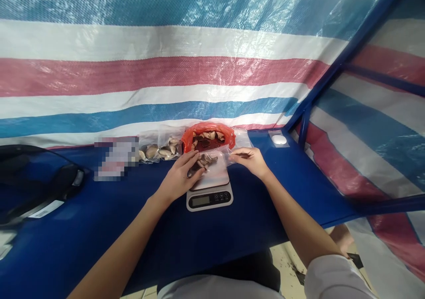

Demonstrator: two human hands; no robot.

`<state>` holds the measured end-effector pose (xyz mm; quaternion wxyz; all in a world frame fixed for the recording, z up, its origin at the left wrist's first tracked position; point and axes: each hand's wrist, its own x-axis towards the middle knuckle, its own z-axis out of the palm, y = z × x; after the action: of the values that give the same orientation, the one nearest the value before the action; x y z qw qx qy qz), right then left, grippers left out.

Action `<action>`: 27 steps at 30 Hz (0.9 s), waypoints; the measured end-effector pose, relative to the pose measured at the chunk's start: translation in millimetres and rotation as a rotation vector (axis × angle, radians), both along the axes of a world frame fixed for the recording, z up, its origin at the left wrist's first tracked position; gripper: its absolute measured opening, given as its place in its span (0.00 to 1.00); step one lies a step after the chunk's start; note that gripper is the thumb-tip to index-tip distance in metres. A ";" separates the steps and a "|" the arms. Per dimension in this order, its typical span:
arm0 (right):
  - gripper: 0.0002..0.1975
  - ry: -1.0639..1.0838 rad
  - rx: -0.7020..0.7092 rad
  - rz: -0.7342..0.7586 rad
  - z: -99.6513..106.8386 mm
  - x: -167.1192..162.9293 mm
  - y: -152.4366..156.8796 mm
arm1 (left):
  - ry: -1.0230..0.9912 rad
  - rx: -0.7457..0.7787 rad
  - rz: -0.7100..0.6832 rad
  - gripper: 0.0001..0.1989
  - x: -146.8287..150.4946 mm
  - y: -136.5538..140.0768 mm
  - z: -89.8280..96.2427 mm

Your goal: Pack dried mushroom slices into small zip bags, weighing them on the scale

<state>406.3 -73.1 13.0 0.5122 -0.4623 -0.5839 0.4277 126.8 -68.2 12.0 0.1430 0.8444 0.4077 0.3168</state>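
A clear zip bag (pixel 212 156) with brown, curled dried pieces (pixel 206 161) that look like mushroom slices lies over the plate of a white kitchen scale (pixel 210 202). My left hand (pixel 179 177) is at the bag's left side, thumb and fingers closed on the plastic around the pieces. With thumb and fingertips pinched together, my right hand (pixel 249 159) grips the bag's right end. Just behind the scale stands an open red plastic bag (pixel 208 128) with more such pieces inside. The scale's display shows no digits I can read.
Filled clear bags (pixel 159 150) of similar pieces lie left of the red bag, beside a blurred-out packet (pixel 116 159). A black strapped object (pixel 49 184) is at far left on the blue table (pixel 146 263). A white oval object (pixel 279 139) sits back right, near the blue frame (pixel 303 108).
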 end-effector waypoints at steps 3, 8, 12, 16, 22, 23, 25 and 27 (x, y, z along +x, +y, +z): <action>0.17 -0.020 -0.013 0.024 -3.6 2.0 -1.1 | 0.029 -0.043 -0.020 0.29 1.0 2.1 -0.3; 0.18 -0.088 -0.023 0.079 2.4 7.0 -6.7 | 0.003 -0.059 0.008 0.29 -7.1 3.3 2.8; 0.18 -0.164 0.038 -0.016 5.9 22.8 -14.9 | -0.062 -0.020 0.108 0.26 -22.0 -4.6 3.2; 0.14 -0.493 0.136 -0.117 3.0 36.4 -26.2 | -0.039 0.030 0.195 0.23 -37.5 -11.7 -4.8; 0.23 -1.038 0.227 -0.069 -14.6 32.2 -42.2 | 0.148 0.106 0.207 0.25 -47.5 -14.8 -20.6; 0.24 -1.091 0.234 -0.059 -18.5 31.2 -43.3 | 0.182 0.101 0.212 0.26 -47.6 -15.5 -22.2; 0.25 -1.168 0.231 -0.052 -25.3 30.0 -44.2 | 0.242 0.079 0.224 0.27 -47.6 -16.9 -24.8; 0.26 -1.210 0.210 -0.044 -29.4 29.7 -44.3 | 0.286 0.054 0.228 0.28 -47.8 -17.6 -27.1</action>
<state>436.0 -117.4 -16.4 0.1412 -0.5822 -0.8005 0.0192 79.0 -85.8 -15.1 0.0241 0.8326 0.5084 0.2185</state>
